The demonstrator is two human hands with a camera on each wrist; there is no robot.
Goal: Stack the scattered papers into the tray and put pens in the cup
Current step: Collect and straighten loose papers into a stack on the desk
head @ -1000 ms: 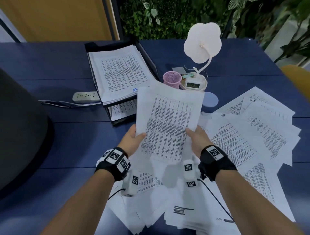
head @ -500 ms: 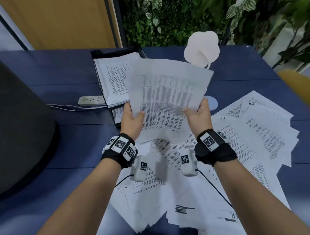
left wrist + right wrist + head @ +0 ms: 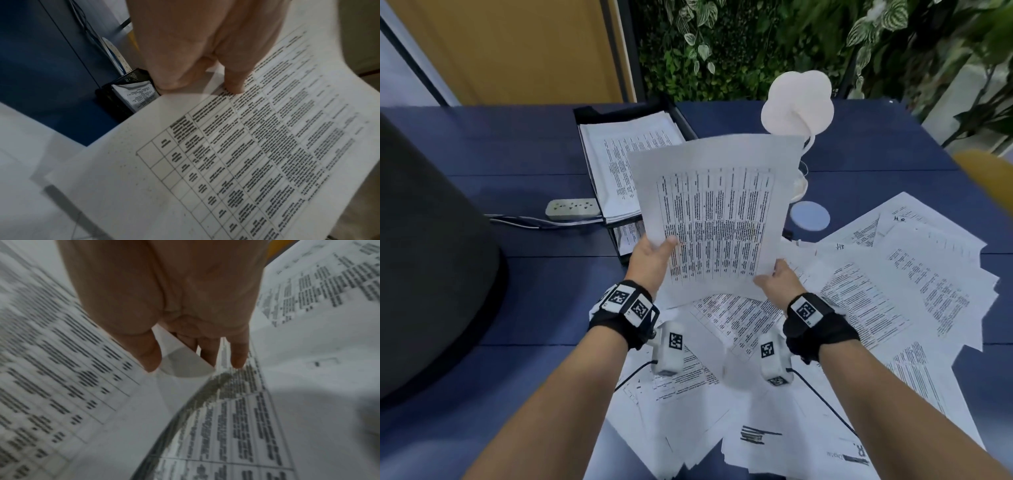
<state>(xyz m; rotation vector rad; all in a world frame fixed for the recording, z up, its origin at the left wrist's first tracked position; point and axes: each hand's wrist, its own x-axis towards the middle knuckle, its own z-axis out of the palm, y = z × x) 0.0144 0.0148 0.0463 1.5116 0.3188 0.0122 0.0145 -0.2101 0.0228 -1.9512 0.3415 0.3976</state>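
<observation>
Aloft, both hands (image 3: 650, 255) (image 3: 777, 279) gripping sheet (image 3: 717, 219)

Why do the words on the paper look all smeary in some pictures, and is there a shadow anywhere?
Right wrist view: the print on the held sheet is streaked by motion blur, and a curved shadow falls on the papers below. Left wrist view: the sheet is sharper, though soft at its edges. Head view: the sheet is fairly clear; the plants behind are blurred.

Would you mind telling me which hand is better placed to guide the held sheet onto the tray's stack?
Left, probably. The left hand grips the held sheet on the side nearest the tray, which lies ahead to the left; the right hand holds the edge farther from it.
</observation>
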